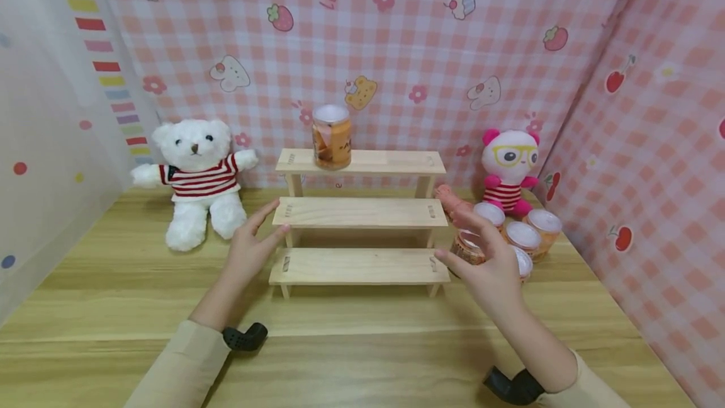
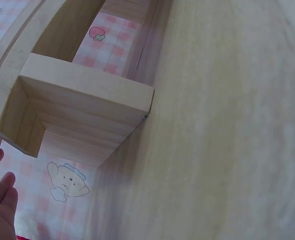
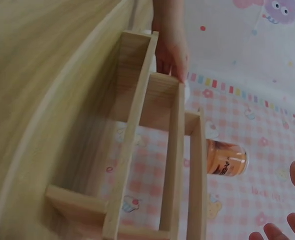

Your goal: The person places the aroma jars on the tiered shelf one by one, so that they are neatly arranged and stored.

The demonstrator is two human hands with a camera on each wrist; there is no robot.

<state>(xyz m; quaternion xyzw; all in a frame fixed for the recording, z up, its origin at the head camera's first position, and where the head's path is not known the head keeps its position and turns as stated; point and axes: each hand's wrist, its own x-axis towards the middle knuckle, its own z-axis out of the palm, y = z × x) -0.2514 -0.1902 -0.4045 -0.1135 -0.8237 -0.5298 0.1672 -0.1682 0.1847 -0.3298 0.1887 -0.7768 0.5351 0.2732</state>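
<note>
Probably aligning wooden shelf (image 1: 357, 267) at middle of table (image 1: 351, 345), with left hand (image 1: 249, 250), empty and unclenched, near left end and right hand (image 1: 491, 266), likewise, near right. Best nudge both ends evenly, leaving can (image 1: 331, 143) upright on far tier (image 1: 391, 160).

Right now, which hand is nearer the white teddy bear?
Left. Your left hand is by the wooden stand, near the bear; your right hand is on the opposite side, by the cans.

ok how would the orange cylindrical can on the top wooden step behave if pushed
The orange cylindrical can might tip over the edge, since the pale wooden top step is narrow. Toppled, its round wall would probably let it roll.
</note>
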